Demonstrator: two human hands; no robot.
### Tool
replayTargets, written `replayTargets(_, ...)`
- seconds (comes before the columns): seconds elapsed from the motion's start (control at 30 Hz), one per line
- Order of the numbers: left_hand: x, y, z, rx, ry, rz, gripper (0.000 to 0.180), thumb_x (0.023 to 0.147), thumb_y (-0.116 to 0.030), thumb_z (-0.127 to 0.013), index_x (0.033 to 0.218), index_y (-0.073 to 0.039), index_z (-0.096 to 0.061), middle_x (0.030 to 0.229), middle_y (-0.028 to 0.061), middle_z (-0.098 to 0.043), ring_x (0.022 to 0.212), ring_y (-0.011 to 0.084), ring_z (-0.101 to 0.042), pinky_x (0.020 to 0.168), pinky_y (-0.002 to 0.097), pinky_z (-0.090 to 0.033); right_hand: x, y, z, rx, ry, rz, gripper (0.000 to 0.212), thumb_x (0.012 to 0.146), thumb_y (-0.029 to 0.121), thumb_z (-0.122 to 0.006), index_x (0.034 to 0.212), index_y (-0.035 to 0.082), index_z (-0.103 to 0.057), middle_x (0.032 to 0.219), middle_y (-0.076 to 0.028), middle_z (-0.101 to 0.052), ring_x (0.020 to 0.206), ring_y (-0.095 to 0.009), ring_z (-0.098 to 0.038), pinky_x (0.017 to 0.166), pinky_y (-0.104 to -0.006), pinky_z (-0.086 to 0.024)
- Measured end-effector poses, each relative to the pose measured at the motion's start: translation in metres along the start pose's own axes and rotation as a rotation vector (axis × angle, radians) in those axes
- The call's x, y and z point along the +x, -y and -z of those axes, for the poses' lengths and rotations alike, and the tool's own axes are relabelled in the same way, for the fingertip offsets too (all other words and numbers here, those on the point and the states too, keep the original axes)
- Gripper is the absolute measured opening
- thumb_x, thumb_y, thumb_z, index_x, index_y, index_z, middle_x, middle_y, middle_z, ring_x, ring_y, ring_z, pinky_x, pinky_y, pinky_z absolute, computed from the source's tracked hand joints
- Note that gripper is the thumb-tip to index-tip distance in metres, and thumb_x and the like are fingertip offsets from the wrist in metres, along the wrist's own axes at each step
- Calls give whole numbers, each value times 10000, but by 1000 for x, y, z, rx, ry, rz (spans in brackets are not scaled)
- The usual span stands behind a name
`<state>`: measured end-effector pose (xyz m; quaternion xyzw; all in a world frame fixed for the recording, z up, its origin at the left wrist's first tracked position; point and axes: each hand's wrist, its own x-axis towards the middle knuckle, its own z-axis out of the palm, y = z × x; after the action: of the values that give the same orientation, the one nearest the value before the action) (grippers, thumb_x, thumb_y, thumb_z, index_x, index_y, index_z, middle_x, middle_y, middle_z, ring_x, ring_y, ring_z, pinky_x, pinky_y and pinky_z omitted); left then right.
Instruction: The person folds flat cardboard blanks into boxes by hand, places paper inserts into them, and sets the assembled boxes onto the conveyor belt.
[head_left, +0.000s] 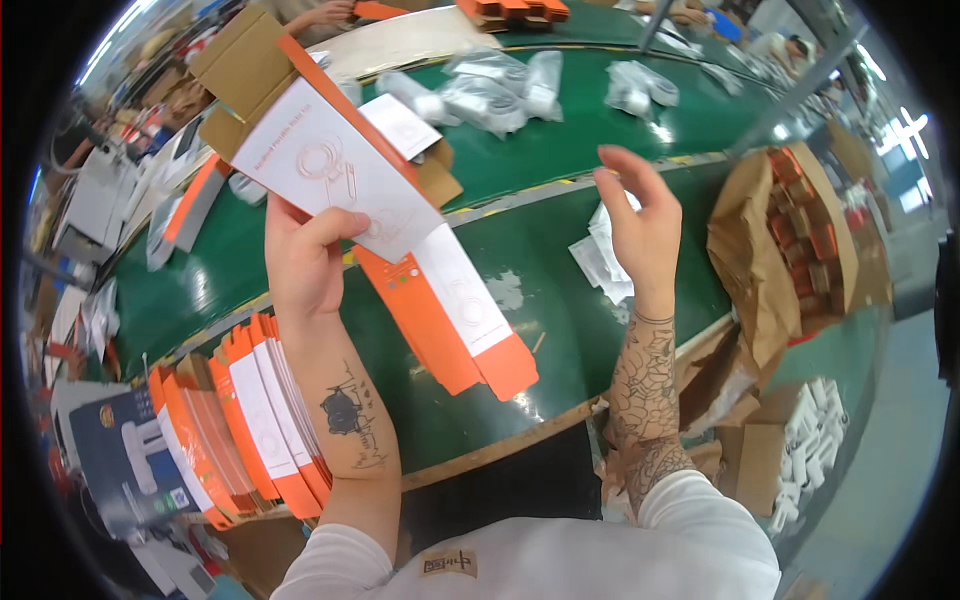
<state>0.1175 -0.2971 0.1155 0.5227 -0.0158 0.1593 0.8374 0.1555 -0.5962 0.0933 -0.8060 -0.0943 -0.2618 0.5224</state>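
Note:
My left hand (308, 255) is closed on an orange and white carton (335, 165), its thumb across the white printed face. The carton is tilted, with brown cardboard flaps standing out at its upper end. Below it, more orange and white cartons (455, 310) lie on the green table; the held carton overlaps their upper end. My right hand (645, 225) is raised over the table, thumb and fingers apart and nothing between them. Small white packets (602, 258) lie just beside and partly behind it.
Clear plastic bags with white parts (490, 95) lie on the green belt (560, 150) beyond. At right stand a brown paper sack (750, 240) of orange cartons and a box of white pieces (805, 445). Flat cartons (255, 410) stand at left. Another person's hand (330, 12) shows far off.

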Motion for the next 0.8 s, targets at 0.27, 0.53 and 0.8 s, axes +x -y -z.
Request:
replayTargets(0.27,-11,11,-31,315,180,78,797,517,145,-558,1292,-21,-469,1108,82,-620,1040,223,-623,880,342,-511,-74,-102,57,-770,-72,-7,275,833,249,-730,1021,49,-714,1223,-116,-646,1231,-311,-527,1066,-616,-315)
replayTargets(0.53,-5,21,-17,480,194,131,730,569,126,-560,1275,-37,-474,1102,62,-600,1064,190,-598,910,324,-486,-43,-59,52,-653,-293,108,136,842,178,-729,886,49,-728,1118,-81,-659,1128,-266,-548,981,-511,-404)
replayTargets(0.8,1,25,-8,729,255,-11,692,625,67,-637,1290,-16,-464,1109,126,-627,1049,221,-605,945,311,-458,5,49,-24,257,-210,275,162,852,98,-741,804,-23,-645,899,-92,-621,775,-167,-568,688,-273,-459)
